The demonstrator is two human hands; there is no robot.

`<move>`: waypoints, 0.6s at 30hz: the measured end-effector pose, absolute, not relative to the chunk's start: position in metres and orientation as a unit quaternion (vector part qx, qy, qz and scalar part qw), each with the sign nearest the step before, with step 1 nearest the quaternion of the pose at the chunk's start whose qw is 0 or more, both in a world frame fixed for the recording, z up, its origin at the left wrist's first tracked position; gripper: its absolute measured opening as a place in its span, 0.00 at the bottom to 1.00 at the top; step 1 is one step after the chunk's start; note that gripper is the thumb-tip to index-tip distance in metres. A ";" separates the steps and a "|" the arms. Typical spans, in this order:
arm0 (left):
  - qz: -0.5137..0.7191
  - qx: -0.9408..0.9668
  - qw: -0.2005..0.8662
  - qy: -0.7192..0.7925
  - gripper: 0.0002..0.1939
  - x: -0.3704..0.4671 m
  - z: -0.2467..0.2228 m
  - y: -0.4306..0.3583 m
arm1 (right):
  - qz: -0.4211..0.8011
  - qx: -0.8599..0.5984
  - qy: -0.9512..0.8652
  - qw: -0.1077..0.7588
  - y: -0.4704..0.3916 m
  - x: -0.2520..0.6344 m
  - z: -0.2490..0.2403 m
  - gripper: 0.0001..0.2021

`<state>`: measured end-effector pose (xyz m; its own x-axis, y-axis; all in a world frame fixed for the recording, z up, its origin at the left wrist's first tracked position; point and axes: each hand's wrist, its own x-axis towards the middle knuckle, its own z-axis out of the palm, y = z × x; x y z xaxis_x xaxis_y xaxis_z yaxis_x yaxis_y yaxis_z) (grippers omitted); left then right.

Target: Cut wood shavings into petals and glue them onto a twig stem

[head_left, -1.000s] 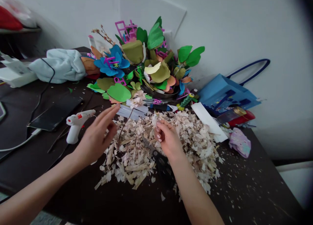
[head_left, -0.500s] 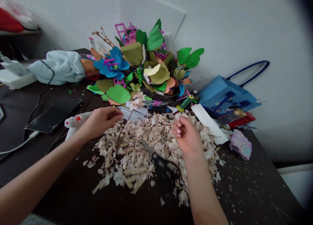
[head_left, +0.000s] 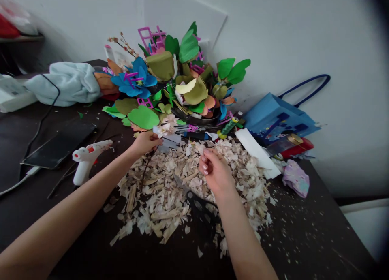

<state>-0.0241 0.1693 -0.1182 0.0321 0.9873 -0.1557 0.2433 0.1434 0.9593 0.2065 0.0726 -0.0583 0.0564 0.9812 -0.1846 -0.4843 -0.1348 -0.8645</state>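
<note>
Head view: both hands work over a heap of pale scraps [head_left: 165, 203] on a dark table [head_left: 88, 247]. The left hand [head_left: 147, 143] is at the heap's far left edge, just below a pale pink flower [head_left: 165, 128], its thumb and fingertips drawn nearly together beside the flower's brown stem [head_left: 145, 172]. Whether they have hold of it cannot be told. The flower lies in front of the bouquet [head_left: 194, 91], and its stem slants down over the scraps toward the near side.

The right hand [head_left: 214, 168] is above the middle of the heap, fingers curled and thumb against them, with a pale petal [head_left: 201, 150] pinched at the tips (its edges are hard to part from the scraps behind). Below this hand, black-handled scissors [head_left: 202, 207] lie with their blades on the heap. Left of the heap stands a white glue gun [head_left: 81, 172], near a phone [head_left: 62, 146]. A white strip [head_left: 257, 152] lies along the far right side, in front of a blue bag [head_left: 261, 112].
</note>
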 end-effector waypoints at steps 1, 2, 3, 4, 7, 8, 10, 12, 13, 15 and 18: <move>0.387 0.525 0.495 0.574 0.14 -0.024 -0.117 0.169 | 0.621 -0.426 -0.291 0.589 0.072 0.206 -0.059 0.12; 0.391 0.521 0.504 0.567 0.13 -0.024 -0.116 0.169 | 0.622 -0.426 -0.291 0.588 0.072 0.205 -0.059 0.12; 0.394 0.518 0.511 0.561 0.13 -0.025 -0.114 0.168 | 0.624 -0.426 -0.292 0.586 0.072 0.204 -0.059 0.12; 0.397 0.514 0.519 0.555 0.12 -0.025 -0.111 0.167 | 0.626 -0.425 -0.294 0.584 0.072 0.203 -0.059 0.12; 0.405 0.506 0.542 0.535 0.11 -0.026 -0.103 0.163 | 0.630 -0.426 -0.299 0.577 0.072 0.200 -0.060 0.11; 0.407 0.504 0.550 0.528 0.11 -0.025 -0.100 0.161 | 0.630 -0.426 -0.298 0.576 0.071 0.199 -0.060 0.11; 0.412 0.497 0.565 0.513 0.11 -0.024 -0.094 0.155 | 0.631 -0.426 -0.294 0.578 0.070 0.197 -0.060 0.10; 0.415 0.492 0.579 0.500 0.12 -0.023 -0.089 0.150 | 0.635 -0.423 -0.284 0.580 0.069 0.194 -0.060 0.10; 0.417 0.485 0.593 0.489 0.12 -0.023 -0.088 0.147 | 0.637 -0.422 -0.280 0.581 0.069 0.193 -0.059 0.10; 0.416 0.457 0.640 0.456 0.12 -0.022 -0.085 0.142 | 0.639 -0.419 -0.271 0.585 0.068 0.191 -0.059 0.11; 0.409 0.393 0.718 0.402 0.10 -0.020 -0.083 0.136 | 0.639 -0.414 -0.266 0.591 0.066 0.186 -0.058 0.10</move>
<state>-0.0198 0.1356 -0.0825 0.3414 0.9042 -0.2567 -0.2713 0.3563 0.8941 0.1861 0.0662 -0.0581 0.0406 0.9758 -0.2151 -0.5353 -0.1605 -0.8293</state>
